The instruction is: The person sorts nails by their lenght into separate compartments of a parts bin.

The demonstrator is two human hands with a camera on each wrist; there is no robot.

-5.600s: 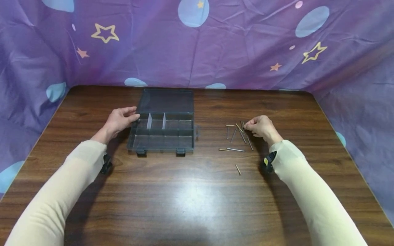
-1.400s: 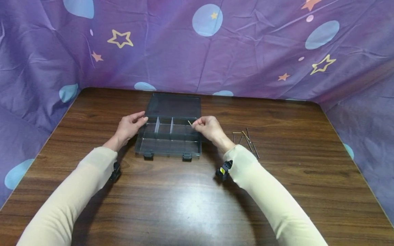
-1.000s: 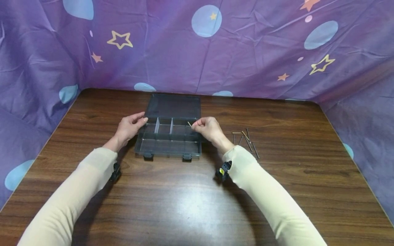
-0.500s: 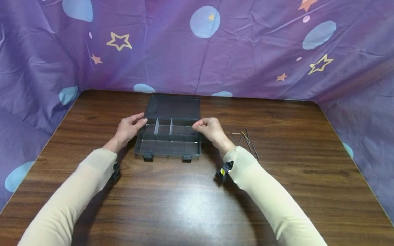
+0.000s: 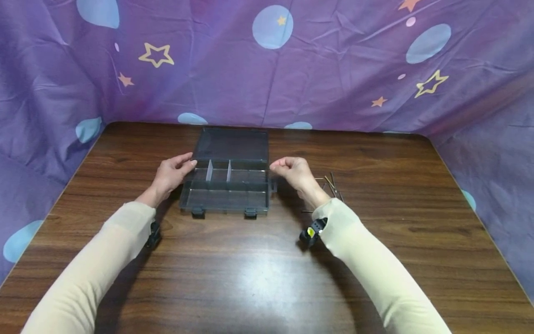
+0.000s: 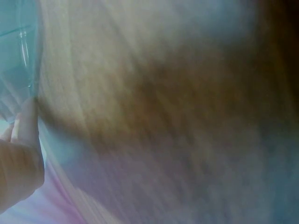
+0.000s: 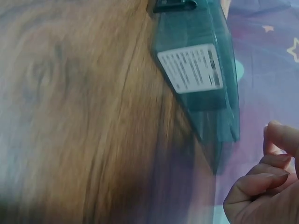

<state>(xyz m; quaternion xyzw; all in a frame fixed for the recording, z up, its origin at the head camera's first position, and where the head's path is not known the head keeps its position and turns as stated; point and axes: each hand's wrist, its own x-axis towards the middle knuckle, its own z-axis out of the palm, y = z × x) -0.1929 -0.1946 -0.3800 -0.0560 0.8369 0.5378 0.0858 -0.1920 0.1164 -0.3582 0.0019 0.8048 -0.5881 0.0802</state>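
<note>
A translucent dark plastic organizer box [image 5: 227, 197] stands with its lid [image 5: 233, 144] folded back. Two pale dividers [image 5: 229, 171] split its rear row. My left hand [image 5: 167, 178] holds the box's left edge near the hinge, thumb and fingertips at the wall. In the left wrist view, a finger [image 6: 28, 121] meets the box's edge. Just off the right wall hovers my right hand [image 5: 295, 174], fingers loosely curled. The right wrist view shows nothing between its fingers. Several thin nails [image 5: 329, 183], dark and brass-coloured, lie on the table, partly hidden behind the right wrist.
The wooden table [image 5: 233, 269] reaches back to a purple curtain [image 5: 225, 74]. Two latches [image 5: 250, 213] stick out at the box's front. A white label [image 7: 191, 67] is on its side in the right wrist view. One nail [image 5: 307, 212] lies nearer the front.
Earlier my right hand pinched a brass-coloured nail over the box's rear right compartment. It has let the nail go and moved right, outside the wall. My left hand stays at the box.
</note>
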